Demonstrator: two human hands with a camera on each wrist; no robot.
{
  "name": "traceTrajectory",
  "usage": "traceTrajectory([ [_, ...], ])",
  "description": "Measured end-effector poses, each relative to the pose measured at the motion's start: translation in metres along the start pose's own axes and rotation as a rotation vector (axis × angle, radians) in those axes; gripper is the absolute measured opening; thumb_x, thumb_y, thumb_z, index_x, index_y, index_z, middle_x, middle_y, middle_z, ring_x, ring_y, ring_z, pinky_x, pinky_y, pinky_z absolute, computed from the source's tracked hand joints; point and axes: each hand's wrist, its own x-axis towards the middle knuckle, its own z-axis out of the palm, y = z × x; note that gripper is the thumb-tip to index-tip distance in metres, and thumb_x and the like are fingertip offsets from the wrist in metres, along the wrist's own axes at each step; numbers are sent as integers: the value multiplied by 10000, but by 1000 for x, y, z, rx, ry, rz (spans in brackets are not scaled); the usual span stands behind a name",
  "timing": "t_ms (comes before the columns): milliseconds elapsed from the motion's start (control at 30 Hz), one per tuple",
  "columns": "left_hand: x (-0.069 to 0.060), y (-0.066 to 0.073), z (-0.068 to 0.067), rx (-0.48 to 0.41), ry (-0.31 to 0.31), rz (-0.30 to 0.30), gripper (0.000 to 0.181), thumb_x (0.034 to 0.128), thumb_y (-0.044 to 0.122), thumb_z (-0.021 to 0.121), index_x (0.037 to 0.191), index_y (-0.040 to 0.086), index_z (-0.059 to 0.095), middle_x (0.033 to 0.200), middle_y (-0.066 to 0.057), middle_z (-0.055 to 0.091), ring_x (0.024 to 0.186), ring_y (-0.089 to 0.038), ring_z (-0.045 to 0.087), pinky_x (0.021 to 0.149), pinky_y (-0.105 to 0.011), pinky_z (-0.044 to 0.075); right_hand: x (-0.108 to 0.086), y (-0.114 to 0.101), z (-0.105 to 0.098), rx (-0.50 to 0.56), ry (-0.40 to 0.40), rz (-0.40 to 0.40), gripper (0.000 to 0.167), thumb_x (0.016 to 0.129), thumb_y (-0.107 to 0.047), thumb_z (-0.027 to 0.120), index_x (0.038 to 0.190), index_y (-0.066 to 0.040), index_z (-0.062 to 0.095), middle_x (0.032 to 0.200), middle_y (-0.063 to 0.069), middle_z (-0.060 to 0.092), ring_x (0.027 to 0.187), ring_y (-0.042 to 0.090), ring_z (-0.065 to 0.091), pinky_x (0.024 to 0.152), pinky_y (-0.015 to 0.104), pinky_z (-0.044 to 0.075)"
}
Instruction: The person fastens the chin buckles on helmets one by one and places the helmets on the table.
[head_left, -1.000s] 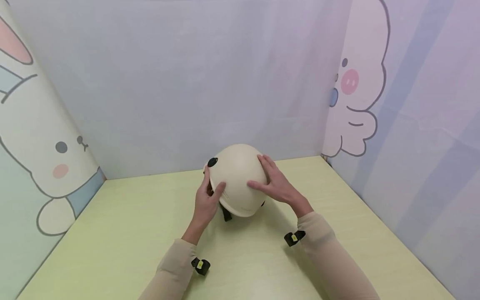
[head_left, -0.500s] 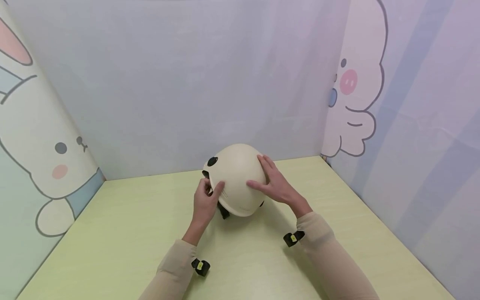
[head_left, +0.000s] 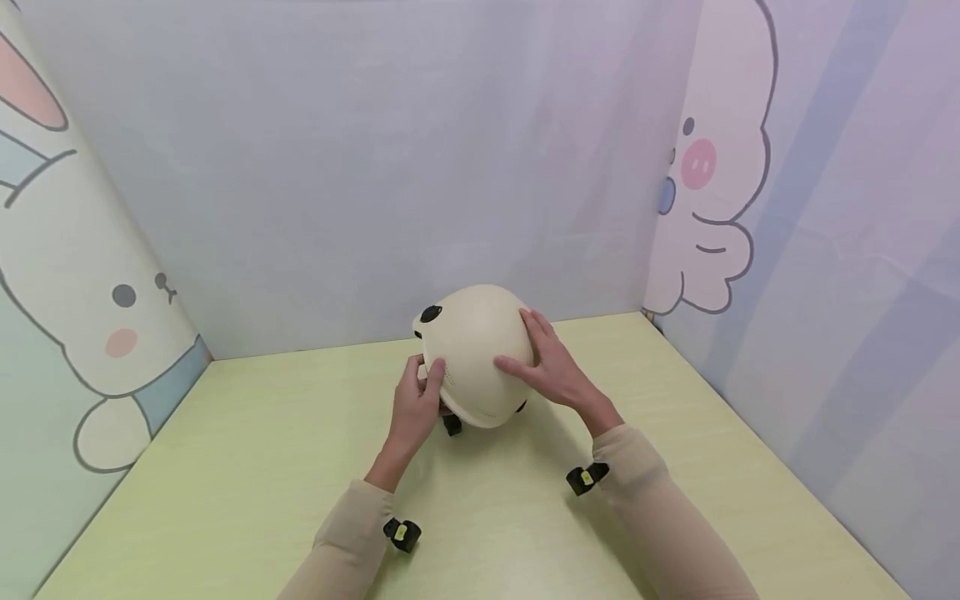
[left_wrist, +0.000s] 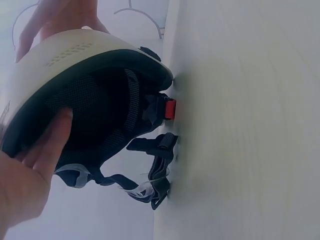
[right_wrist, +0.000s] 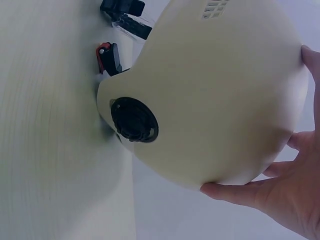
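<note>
- The left hand (head_left: 415, 408) is grasping the open edge of the cream helmet (head_left: 480, 350), its thumb lying on the outer shell and its fingers reaching inside.
- The right hand (head_left: 555, 367) is bracing the right side of the dome, its fingers spread and fairly straight against the shell rather than clenching.
- The helmet is sitting tilted toward the far side of the surface (head_left: 300, 500), between both hands, its opening facing left and its lower right edge, by the black dial (right_wrist: 135, 120), appearing to touch the surface.
- The black strap (head_left: 452, 426) and red buckle (left_wrist: 170, 110) are hanging low under the shell; whether they are bearing any weight, I cannot tell.
- The smooth, round shell is offering the right fingers little to hook, so slackening pressure there could let the helmet roll or swing about the left grip.
- The dangling strap could be getting pinched under the edge if the helmet tips down.
- Beyond, a pale wall (head_left: 360, 167) is rising behind the surface.
</note>
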Motion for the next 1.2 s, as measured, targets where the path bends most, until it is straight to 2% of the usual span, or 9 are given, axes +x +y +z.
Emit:
traceTrajectory([
  [33,-1,4,0,-24,-25,-15,373,1089,246,436,1373,4,441,977,-259,707,761,-320,731,668,-504,586,0,0,0,1,7,2,992,879,-583,677,1616,-176,153,1654,122,105,1451,404,251,1057,628,350],
  [167,-1,4,0,-61,-85,-9,428,1091,190,421,1471,4,358,1013,-282,695,799,-371,727,651,-441,596,0,0,-1,8,27,8,988,881,-582,672,1614,-157,162,1647,127,126,1435,409,279,1044,628,367],
  [400,1,-1,-3,-77,-233,79,679,1007,5,560,1568,-16,178,1134,-327,653,930,-426,699,698,-398,595,0,2,-2,5,61,4,971,883,-577,668,1611,-158,181,1636,112,177,1415,395,320,1024,620,394],
  [500,2,-3,-4,-87,-265,97,778,993,-21,572,1590,6,74,1177,-336,633,942,-428,695,713,-396,594,1,3,-2,9,69,-3,963,882,-568,673,1609,-159,190,1631,96,196,1407,385,336,1013,615,408],
  [633,2,-4,-4,-118,-249,112,880,997,-33,556,1590,55,-89,1138,-349,641,904,-423,702,751,-495,573,1,2,-2,20,76,-7,961,881,-570,674,1607,-158,197,1622,98,214,1392,387,353,1004,616,417],
  [700,2,-5,-3,-130,-232,129,896,996,-45,548,1590,80,-111,1129,-361,637,889,-426,701,761,-542,556,1,1,-2,21,82,-3,959,880,-571,672,1606,-157,201,1619,103,221,1388,388,356,1009,615,412],
  [867,0,-7,1,-78,-162,183,777,1005,-35,541,1610,85,68,1144,-345,635,853,-418,696,742,-515,568,2,2,1,21,98,4,961,883,-563,671,1606,-144,197,1621,119,212,1395,392,348,1027,613,395],
  [1067,-3,-6,7,-18,-88,211,634,1023,-24,512,1580,37,217,1020,-314,639,828,-420,678,702,-437,587,4,3,4,3,108,15,975,882,-581,664,1607,-136,187,1621,121,208,1386,396,362,1023,603,405],
  [1200,-3,-9,9,-42,-114,198,729,998,-17,570,1593,41,153,1236,-334,576,955,-416,680,725,-461,583,3,3,5,1,115,15,975,884,-573,667,1606,-127,186,1616,118,218,1381,391,368,1026,603,403],
])
